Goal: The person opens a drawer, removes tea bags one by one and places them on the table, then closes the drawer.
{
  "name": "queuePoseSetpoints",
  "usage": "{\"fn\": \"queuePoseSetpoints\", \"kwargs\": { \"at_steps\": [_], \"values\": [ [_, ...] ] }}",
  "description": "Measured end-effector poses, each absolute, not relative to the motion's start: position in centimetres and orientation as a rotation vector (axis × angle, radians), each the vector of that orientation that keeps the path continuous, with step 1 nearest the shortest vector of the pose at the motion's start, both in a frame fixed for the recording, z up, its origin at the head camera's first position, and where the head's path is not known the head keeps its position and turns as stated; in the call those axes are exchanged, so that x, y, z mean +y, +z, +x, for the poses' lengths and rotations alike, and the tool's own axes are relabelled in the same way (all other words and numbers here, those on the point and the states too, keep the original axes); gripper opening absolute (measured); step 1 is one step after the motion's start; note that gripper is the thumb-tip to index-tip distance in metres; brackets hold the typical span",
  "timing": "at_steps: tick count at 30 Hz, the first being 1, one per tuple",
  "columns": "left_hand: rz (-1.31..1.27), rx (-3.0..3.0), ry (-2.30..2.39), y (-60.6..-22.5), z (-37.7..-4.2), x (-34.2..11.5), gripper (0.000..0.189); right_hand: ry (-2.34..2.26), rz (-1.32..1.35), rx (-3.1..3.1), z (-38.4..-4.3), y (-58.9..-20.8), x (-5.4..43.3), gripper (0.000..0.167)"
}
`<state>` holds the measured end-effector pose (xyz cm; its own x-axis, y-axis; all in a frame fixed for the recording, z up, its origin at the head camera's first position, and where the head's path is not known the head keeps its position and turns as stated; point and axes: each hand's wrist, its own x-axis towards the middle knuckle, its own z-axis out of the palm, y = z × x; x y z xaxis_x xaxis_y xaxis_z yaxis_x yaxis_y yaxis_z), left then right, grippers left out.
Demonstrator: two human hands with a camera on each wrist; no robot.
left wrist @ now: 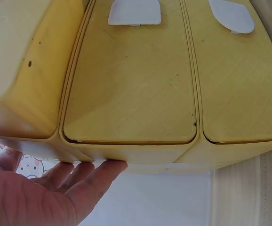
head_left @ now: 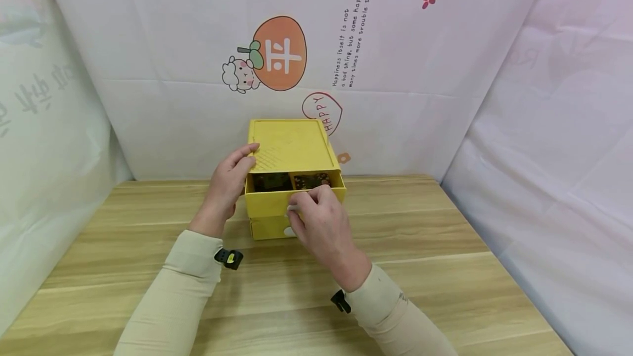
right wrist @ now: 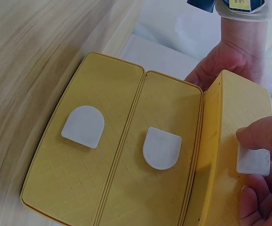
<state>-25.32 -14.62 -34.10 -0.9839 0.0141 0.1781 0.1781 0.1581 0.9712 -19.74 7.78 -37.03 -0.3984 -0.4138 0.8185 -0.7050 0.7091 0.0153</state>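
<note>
A yellow drawer box (head_left: 292,144) with three stacked drawers stands on the table. Its top drawer (head_left: 269,203) is pulled partway out, with dark patterned items (head_left: 312,181) showing inside. My right hand (head_left: 325,227) pinches the white pull tab (right wrist: 252,162) on that drawer's front between thumb and fingers. Against the box's left side, my left hand (head_left: 226,183) lies with extended fingers, a fingertip reaching onto the top edge. The middle drawer (right wrist: 169,108) and bottom drawer (right wrist: 110,80) sit closed, each with a white tab of its own.
The wood-grain table (head_left: 395,268) extends on both sides of the box and in front of it. Behind the box hangs a white printed sheet (head_left: 395,59), and white sheets also hang at left and right. Each wrist carries a dark strapped device (head_left: 229,258).
</note>
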Motion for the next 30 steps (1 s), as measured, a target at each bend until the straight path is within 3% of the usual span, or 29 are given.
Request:
{"fn": "queuePoseSetpoints", "kwargs": {
  "at_steps": [30],
  "values": [
    [-0.179,-2.285,-1.942,-34.3,-25.5,-14.6,0.048,0.404,0.847,-2.054,-18.4,-37.0,8.1,0.01]
  ]
}}
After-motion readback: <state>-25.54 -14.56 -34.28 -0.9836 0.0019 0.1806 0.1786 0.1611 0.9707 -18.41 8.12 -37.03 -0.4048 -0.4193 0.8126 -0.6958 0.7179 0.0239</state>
